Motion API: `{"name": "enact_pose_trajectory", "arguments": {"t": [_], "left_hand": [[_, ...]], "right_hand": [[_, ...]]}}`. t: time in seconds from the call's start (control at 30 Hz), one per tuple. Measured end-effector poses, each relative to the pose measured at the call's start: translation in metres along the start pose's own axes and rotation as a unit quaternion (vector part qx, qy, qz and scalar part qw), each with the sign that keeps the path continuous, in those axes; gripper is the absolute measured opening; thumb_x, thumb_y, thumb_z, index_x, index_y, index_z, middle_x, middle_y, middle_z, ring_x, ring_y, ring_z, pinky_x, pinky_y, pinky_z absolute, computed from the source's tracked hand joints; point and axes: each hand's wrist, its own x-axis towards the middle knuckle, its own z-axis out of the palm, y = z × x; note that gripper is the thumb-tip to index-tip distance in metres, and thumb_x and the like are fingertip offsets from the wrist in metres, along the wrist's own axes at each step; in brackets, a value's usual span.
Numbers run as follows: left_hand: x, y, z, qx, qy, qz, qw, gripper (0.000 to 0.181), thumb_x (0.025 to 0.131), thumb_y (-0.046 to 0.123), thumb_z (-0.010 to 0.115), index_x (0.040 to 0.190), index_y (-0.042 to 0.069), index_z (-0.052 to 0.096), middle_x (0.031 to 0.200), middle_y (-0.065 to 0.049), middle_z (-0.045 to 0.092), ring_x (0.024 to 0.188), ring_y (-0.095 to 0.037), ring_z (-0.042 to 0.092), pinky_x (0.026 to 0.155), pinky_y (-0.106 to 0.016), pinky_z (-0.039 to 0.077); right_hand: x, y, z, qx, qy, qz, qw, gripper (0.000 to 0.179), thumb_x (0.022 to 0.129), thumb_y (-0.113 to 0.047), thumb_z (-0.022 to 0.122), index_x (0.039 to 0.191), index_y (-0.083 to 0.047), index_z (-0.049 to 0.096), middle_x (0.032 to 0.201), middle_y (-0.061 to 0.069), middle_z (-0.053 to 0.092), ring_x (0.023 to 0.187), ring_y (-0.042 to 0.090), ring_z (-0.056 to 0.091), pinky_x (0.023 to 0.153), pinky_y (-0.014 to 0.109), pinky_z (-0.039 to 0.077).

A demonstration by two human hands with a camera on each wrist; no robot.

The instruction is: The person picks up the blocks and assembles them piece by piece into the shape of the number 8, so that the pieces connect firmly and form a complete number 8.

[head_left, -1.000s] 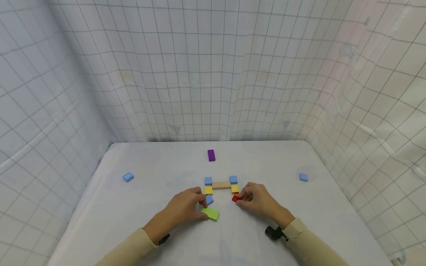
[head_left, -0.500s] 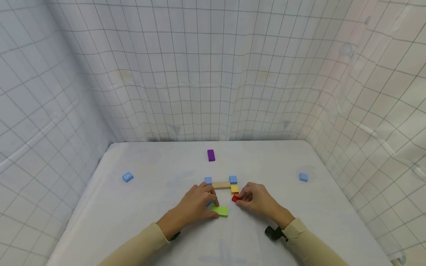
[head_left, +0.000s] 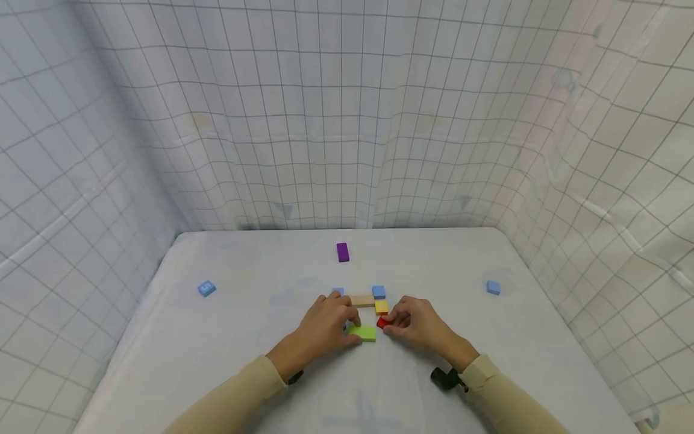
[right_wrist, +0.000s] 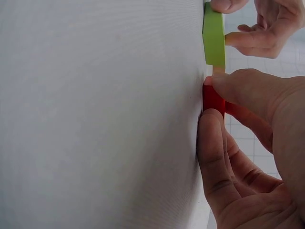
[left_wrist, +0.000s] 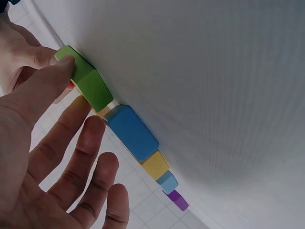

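My left hand (head_left: 327,322) pinches a light green block (head_left: 366,333) between thumb and index finger, its other fingers spread in the left wrist view. A blue block (left_wrist: 131,132) sits beside the green one, mostly covered by the left hand in the head view. My right hand (head_left: 416,324) grips a small red block (right_wrist: 214,98) with thumb and fingers, just right of the green block. Behind the red block lies a yellow block (head_left: 381,307), with a blue block (head_left: 378,292) behind that. A plain wooden bar (head_left: 362,301) runs leftward from these toward another blue block (head_left: 338,290).
On the white table (head_left: 260,259), a purple block (head_left: 343,252) lies at the back. One blue block marked with a figure (head_left: 206,288) is far left, another blue block (head_left: 493,287) far right. Grid-patterned curtains (head_left: 347,120) enclose the back and sides.
My left hand has slid the green block rightward and slightly away from me, turning it straight, close to the red block. The left hand now covers the left yellow block. The right hand stays put.
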Motion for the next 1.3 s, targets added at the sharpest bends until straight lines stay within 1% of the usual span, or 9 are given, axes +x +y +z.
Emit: {"name": "enact_pose_trajectory", "arguments": {"t": [0.27,0.47,0.63,0.7,0.9,1.3], "left_hand": [[0.0040,0.0001,0.0042,0.008,0.006,-0.021,0.9997,0.029,0.088,0.046,0.105,0.100,0.025,0.090,0.102,0.007,0.076,0.094,-0.014,0.057,0.085,-0.036,0.050],[0.0052,0.0015,0.0053,0.006,0.011,-0.034,0.9993,0.028,0.088,0.045,0.105,0.100,0.025,0.089,0.102,0.006,0.076,0.096,-0.016,0.058,0.086,-0.037,0.050],[0.0057,0.0010,0.0083,0.004,0.023,-0.034,0.9992,0.029,0.087,0.044,0.106,0.099,0.025,0.088,0.102,0.006,0.076,0.097,-0.017,0.060,0.087,-0.039,0.052],[0.0059,0.0008,0.0088,0.003,0.025,-0.034,0.9991,0.029,0.086,0.044,0.106,0.099,0.025,0.088,0.103,0.006,0.076,0.098,-0.017,0.060,0.088,-0.040,0.053],[0.0060,0.0001,0.0096,0.002,0.029,-0.034,0.9990,0.030,0.086,0.044,0.107,0.099,0.024,0.088,0.103,0.006,0.076,0.099,-0.017,0.060,0.088,-0.039,0.053],[0.0048,0.0005,0.0085,0.006,0.031,-0.030,0.9990,0.029,0.086,0.044,0.107,0.098,0.025,0.088,0.104,0.006,0.076,0.097,-0.016,0.060,0.086,-0.038,0.051]], "right_hand": [[-0.0001,0.0007,0.0006,0.001,-0.001,0.005,1.0000,0.010,0.098,-0.012,0.096,0.105,-0.013,0.089,0.107,0.002,0.079,0.089,0.000,0.075,0.080,0.019,0.065],[-0.0003,0.0008,0.0010,0.002,-0.002,0.000,1.0000,0.011,0.098,-0.011,0.096,0.105,-0.012,0.088,0.107,0.003,0.079,0.090,0.002,0.076,0.081,0.020,0.066],[-0.0005,-0.0003,0.0014,-0.005,-0.002,-0.007,1.0000,0.014,0.098,-0.009,0.096,0.108,-0.012,0.087,0.107,0.001,0.078,0.089,0.000,0.075,0.081,0.020,0.067],[-0.0005,-0.0009,0.0014,-0.003,-0.003,-0.004,1.0000,0.015,0.098,-0.009,0.096,0.109,-0.012,0.086,0.107,0.001,0.078,0.089,-0.001,0.075,0.082,0.020,0.067],[-0.0007,-0.0017,0.0007,-0.002,-0.007,-0.001,1.0000,0.015,0.099,-0.010,0.095,0.111,-0.013,0.086,0.108,0.001,0.078,0.089,-0.001,0.073,0.082,0.020,0.066],[-0.0004,-0.0046,0.0011,-0.005,-0.001,-0.011,0.9999,0.016,0.099,-0.009,0.095,0.112,-0.011,0.087,0.108,0.001,0.078,0.089,0.000,0.075,0.082,0.021,0.066]]}}
